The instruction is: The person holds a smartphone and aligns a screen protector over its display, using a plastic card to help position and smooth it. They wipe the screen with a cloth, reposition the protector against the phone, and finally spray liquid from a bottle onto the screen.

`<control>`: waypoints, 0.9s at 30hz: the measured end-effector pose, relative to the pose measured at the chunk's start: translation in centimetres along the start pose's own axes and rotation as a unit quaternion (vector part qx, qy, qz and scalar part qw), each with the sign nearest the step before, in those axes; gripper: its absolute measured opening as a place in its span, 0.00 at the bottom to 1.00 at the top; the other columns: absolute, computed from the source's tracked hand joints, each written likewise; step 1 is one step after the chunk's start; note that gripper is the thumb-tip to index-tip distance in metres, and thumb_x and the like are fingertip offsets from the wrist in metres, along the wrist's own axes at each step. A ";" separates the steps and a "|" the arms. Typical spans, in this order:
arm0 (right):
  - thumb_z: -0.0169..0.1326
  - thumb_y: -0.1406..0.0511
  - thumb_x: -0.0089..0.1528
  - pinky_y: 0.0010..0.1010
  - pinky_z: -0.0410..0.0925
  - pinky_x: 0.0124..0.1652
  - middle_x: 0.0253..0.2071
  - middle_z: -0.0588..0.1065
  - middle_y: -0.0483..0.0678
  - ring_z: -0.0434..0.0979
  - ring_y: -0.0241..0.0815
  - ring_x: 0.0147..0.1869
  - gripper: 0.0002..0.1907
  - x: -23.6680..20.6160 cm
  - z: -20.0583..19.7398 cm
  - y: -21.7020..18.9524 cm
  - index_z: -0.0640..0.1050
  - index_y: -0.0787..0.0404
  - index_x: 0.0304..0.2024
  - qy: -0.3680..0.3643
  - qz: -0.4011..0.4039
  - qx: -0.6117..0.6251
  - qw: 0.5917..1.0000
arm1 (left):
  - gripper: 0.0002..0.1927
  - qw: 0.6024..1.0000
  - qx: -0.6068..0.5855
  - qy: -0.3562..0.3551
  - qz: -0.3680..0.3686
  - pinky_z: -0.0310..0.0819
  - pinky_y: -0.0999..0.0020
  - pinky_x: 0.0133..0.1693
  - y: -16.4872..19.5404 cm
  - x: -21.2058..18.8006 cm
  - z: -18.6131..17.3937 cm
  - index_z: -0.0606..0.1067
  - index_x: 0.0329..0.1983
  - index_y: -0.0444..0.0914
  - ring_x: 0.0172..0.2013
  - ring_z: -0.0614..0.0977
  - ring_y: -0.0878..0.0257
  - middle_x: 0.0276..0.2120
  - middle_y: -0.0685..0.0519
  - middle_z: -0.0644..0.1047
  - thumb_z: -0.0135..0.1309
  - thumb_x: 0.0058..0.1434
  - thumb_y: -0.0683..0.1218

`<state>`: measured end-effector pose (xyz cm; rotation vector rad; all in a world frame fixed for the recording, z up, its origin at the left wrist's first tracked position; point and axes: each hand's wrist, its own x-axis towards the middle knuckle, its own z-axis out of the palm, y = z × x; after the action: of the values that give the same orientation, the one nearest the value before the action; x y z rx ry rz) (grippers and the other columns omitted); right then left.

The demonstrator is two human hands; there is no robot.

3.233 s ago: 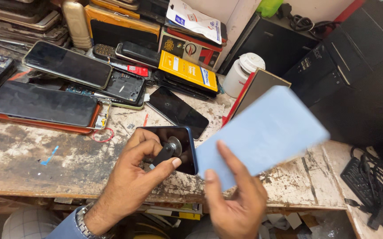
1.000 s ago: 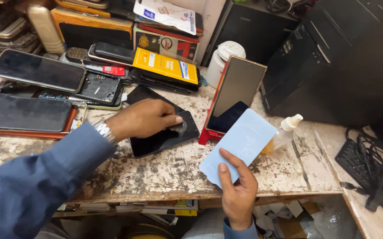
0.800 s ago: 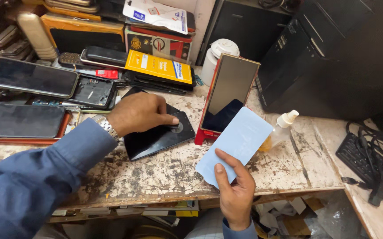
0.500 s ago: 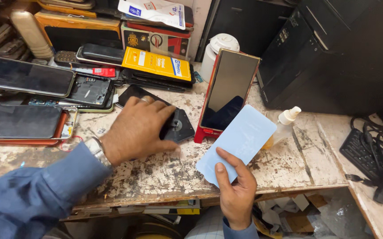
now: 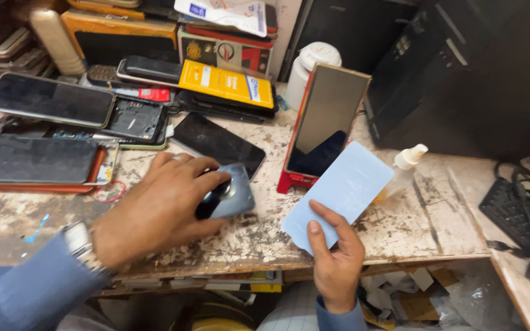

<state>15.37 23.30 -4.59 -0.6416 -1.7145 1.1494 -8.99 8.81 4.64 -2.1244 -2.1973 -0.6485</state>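
Observation:
My left hand [image 5: 155,208] grips a small flat grey plate with a black knob [image 5: 231,196], held just above the worn workbench [image 5: 228,245] near its front edge; the plate is blurred by motion. My right hand [image 5: 335,257] holds a light blue rectangular panel [image 5: 341,193] by its lower corner, tilted up to the right. A black phone [image 5: 216,144] lies screen-up on the bench just behind my left hand. A red-edged panel [image 5: 326,122] stands upright, leaning back, right behind the blue panel.
Several phones and screens [image 5: 47,101] lie at the left, one in a red frame [image 5: 32,159]. A yellow box [image 5: 225,83], a white jar [image 5: 314,61], a small spray bottle [image 5: 409,162], a black computer case [image 5: 461,73] and a keyboard [image 5: 522,214] crowd the back and right.
My left hand has drawn back from the black phone toward the bench's front edge, bringing the knobbed plate with it. My right hand and the blue panel stayed almost still.

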 end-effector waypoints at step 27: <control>0.57 0.69 0.68 0.27 0.70 0.58 0.52 0.79 0.50 0.77 0.37 0.56 0.14 -0.5 0.0 -1.8 0.79 0.66 0.56 -0.004 -0.008 -0.021 1.000 | 0.11 1.000 -0.001 0.027 -0.006 0.67 0.58 0.46 -0.2 -5.7 0.2 0.84 0.39 0.42 0.43 0.79 0.57 0.36 0.57 0.81 0.60 0.57 0.51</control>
<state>15.70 22.09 -3.17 -0.6473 -1.7520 1.1090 -8.76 3.47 2.77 -2.0697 -2.1840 -0.6999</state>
